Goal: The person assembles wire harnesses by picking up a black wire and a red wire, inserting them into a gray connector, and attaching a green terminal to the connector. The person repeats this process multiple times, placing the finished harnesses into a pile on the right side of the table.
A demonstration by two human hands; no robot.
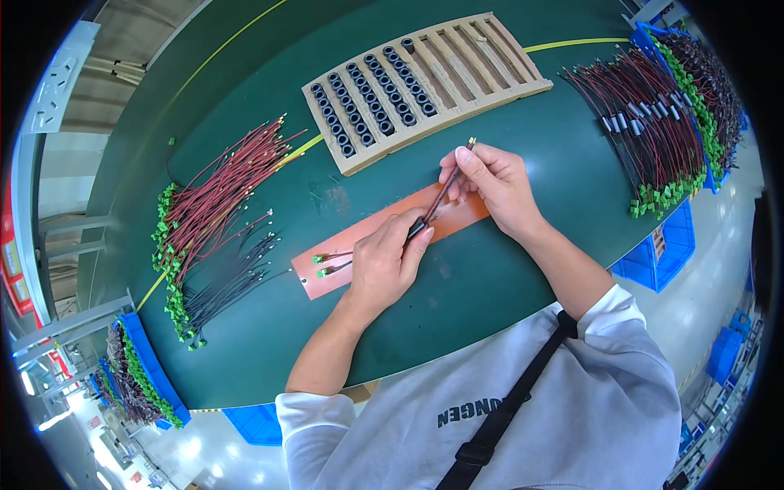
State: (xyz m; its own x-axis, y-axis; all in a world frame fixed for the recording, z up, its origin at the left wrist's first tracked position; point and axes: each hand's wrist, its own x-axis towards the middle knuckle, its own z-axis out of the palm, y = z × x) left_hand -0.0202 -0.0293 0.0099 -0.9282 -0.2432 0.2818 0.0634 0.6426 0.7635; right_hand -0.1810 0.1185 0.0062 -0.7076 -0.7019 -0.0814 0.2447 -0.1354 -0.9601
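My left hand (382, 263) is closed around a pair of wires and a small black cylindrical sleeve (417, 228) that surrounds them. From the sleeve, the dark red and black wires (439, 201) rise slantwise to my right hand (496, 186). Its thumb and fingers pinch the wires close to their bare-looking tips (471, 142). On the other side of my left hand, two green connectors (321, 273) at the wires' other ends rest on an orange mat (355, 234). Both hands are over this mat, and my left palm hides part of the wires.
Beyond my hands sits a brown slotted tray (445, 124) with rows of black cylindrical parts (377, 94). Red wires (233, 167) and black wires (233, 282) with green connectors lie at left. Sleeved wires (653, 118) are piled at right, beside a blue bin (643, 39).
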